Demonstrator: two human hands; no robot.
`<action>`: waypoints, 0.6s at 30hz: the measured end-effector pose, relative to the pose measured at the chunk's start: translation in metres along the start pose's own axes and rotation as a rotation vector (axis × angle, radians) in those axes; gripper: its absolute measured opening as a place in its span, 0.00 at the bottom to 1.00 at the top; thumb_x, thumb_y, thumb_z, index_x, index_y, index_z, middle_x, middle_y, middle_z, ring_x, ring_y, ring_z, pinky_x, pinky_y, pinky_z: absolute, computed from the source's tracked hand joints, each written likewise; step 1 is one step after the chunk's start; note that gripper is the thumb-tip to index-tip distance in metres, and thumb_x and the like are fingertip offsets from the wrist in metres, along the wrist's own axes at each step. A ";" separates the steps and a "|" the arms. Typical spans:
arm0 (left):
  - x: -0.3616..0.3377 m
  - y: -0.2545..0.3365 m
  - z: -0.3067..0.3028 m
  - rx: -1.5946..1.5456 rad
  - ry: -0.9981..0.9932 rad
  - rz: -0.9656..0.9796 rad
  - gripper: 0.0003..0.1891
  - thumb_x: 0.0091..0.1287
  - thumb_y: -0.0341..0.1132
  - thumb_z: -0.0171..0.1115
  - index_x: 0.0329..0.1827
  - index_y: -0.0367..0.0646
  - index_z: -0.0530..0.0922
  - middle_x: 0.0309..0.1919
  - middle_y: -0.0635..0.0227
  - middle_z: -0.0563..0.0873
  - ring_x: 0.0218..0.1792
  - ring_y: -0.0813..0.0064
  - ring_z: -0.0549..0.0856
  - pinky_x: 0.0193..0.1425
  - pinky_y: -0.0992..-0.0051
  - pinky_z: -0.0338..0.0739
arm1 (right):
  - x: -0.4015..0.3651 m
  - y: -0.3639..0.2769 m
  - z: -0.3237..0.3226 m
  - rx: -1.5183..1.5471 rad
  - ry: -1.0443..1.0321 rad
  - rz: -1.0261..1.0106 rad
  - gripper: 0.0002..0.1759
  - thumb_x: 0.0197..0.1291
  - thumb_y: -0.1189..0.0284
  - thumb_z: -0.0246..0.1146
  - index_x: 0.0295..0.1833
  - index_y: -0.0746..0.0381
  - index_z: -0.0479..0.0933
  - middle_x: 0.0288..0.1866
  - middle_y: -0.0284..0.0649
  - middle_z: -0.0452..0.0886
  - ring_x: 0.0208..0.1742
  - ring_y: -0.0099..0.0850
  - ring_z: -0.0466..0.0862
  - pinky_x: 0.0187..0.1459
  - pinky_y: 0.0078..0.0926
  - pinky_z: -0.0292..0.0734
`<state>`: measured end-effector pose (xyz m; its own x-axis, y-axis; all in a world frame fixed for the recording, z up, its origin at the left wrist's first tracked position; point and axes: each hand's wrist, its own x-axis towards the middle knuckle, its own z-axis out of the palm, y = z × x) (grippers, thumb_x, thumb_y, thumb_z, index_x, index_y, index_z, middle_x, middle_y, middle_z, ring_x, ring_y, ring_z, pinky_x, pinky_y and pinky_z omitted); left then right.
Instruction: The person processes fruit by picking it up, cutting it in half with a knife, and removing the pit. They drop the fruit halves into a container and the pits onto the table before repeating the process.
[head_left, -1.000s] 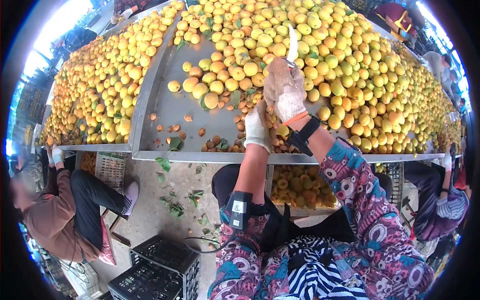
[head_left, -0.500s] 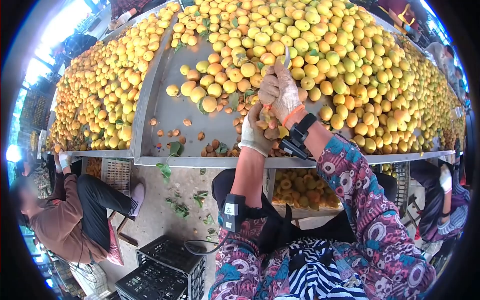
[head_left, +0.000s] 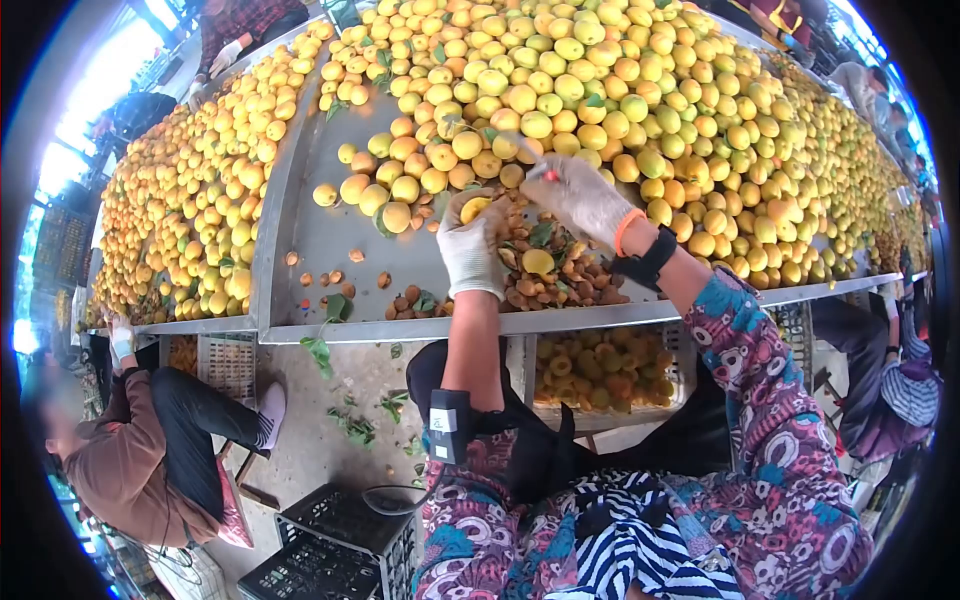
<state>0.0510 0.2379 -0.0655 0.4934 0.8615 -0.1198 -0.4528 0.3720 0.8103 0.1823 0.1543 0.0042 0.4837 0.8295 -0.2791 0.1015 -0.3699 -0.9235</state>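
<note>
My left hand (head_left: 468,245), in a pale glove, is closed around a yellow apricot (head_left: 474,210) above the metal table. Just to its right, my right hand (head_left: 580,203), also gloved, grips a small knife (head_left: 522,150) whose blade is smeared by motion and points up and left. The two hands are apart. Beneath them lies a heap of brown apricot pits (head_left: 560,285) mixed with leaves, with one whole yellow apricot (head_left: 538,262) resting on it. A large pile of whole apricots (head_left: 540,95) spreads beyond both hands.
A raised metal divider (head_left: 285,215) splits the table (head_left: 345,250). Under its front edge sits a crate of apricot pieces (head_left: 600,370). Black crates (head_left: 335,540) stand on the floor at lower left. A seated person (head_left: 140,440) works at the left; others are around the table.
My hands have separated: the left moved left with an apricot showing in its grasp, the right shifted slightly right and down with the knife. The view has shifted slightly.
</note>
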 end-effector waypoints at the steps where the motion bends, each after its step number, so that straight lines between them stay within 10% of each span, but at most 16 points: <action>1: 0.008 -0.010 -0.009 -0.030 -0.018 0.056 0.10 0.55 0.20 0.67 0.39 0.39 0.80 0.27 0.72 0.81 0.21 0.86 0.74 0.24 0.86 0.67 | -0.001 0.012 -0.003 -0.228 -0.001 -0.077 0.14 0.61 0.64 0.61 0.35 0.65 0.74 0.18 0.37 0.73 0.20 0.29 0.74 0.23 0.28 0.66; 4: 0.006 -0.006 -0.010 -0.018 0.041 0.110 0.09 0.56 0.20 0.65 0.38 0.39 0.80 0.26 0.69 0.81 0.20 0.84 0.74 0.23 0.86 0.67 | -0.012 0.037 -0.004 -0.670 -0.058 -0.167 0.21 0.54 0.59 0.64 0.37 0.69 0.74 0.28 0.56 0.78 0.34 0.51 0.81 0.38 0.41 0.75; 10: -0.007 0.020 -0.014 0.019 0.041 0.125 0.11 0.63 0.30 0.65 0.47 0.43 0.77 0.24 0.64 0.81 0.07 0.83 0.64 0.10 0.82 0.54 | -0.017 0.051 0.018 -0.715 -0.077 -0.131 0.26 0.52 0.56 0.67 0.44 0.68 0.74 0.37 0.57 0.81 0.44 0.52 0.82 0.46 0.44 0.75; 18: 0.003 0.023 -0.027 0.133 0.045 0.149 0.12 0.63 0.36 0.66 0.45 0.38 0.79 0.24 0.64 0.82 0.17 0.82 0.76 0.19 0.83 0.67 | -0.031 0.049 0.032 -0.889 -0.033 -0.120 0.25 0.53 0.56 0.68 0.43 0.67 0.73 0.35 0.54 0.81 0.40 0.49 0.82 0.40 0.39 0.75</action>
<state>0.0224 0.2587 -0.0625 0.3936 0.9192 -0.0162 -0.4147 0.1932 0.8892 0.1443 0.1241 -0.0411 0.4024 0.8901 -0.2141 0.7921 -0.4558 -0.4061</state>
